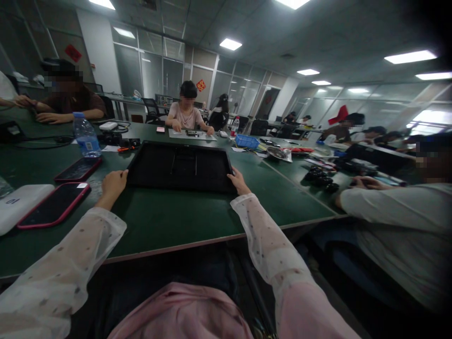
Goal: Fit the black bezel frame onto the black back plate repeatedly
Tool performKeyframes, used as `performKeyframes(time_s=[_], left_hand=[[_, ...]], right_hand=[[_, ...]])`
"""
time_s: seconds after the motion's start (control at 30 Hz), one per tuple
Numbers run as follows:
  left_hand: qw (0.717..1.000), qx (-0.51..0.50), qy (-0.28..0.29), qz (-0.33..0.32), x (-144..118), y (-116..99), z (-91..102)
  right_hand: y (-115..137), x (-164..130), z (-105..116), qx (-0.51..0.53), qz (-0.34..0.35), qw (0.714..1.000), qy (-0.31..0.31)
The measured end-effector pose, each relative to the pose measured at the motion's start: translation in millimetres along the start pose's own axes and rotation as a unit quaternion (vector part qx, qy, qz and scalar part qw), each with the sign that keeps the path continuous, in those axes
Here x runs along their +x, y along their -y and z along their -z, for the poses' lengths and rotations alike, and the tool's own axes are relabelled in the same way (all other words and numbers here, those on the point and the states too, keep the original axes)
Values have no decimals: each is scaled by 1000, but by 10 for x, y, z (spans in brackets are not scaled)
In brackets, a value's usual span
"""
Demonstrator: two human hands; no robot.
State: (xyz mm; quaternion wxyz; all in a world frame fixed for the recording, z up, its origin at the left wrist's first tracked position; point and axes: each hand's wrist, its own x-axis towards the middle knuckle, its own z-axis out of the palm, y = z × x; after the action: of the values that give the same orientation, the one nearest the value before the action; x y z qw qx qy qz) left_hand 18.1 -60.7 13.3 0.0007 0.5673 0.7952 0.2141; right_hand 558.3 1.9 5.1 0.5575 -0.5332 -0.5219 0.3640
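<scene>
A wide black rectangular panel point(151, 167) with a raised rim, like a shallow tray, lies in front of me at the green table. Near its middle are two thin pale lines and a darker rectangular part; I cannot make out what they are. My left hand point(113, 187) grips the panel's left edge, fingers closed on the near corner. On the opposite side, my right hand point(240, 181) holds the right edge, thumb toward the top. Whether the panel's underside touches the table is unclear.
Left of the panel are a red-edged phone point(54, 205), another phone point(78, 168), a white box point(24, 202) and a water bottle point(86, 139). A blue basket point(247, 141) stands beyond the panel. Co-workers sit opposite, left and close on the right, one's sleeve point(381, 205) near the table edge.
</scene>
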Motion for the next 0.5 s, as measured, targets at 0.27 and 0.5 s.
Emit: performKeyframes(time_s=[0.27,0.5], left_hand=[[999,-24,-24,-34,0,37,-36],[1000,-10,-13,-27,-27,2,-2]], right_hand=[[29,40,128,-44,25,996,-80],[-26,114,433,-121,33,946,-299]])
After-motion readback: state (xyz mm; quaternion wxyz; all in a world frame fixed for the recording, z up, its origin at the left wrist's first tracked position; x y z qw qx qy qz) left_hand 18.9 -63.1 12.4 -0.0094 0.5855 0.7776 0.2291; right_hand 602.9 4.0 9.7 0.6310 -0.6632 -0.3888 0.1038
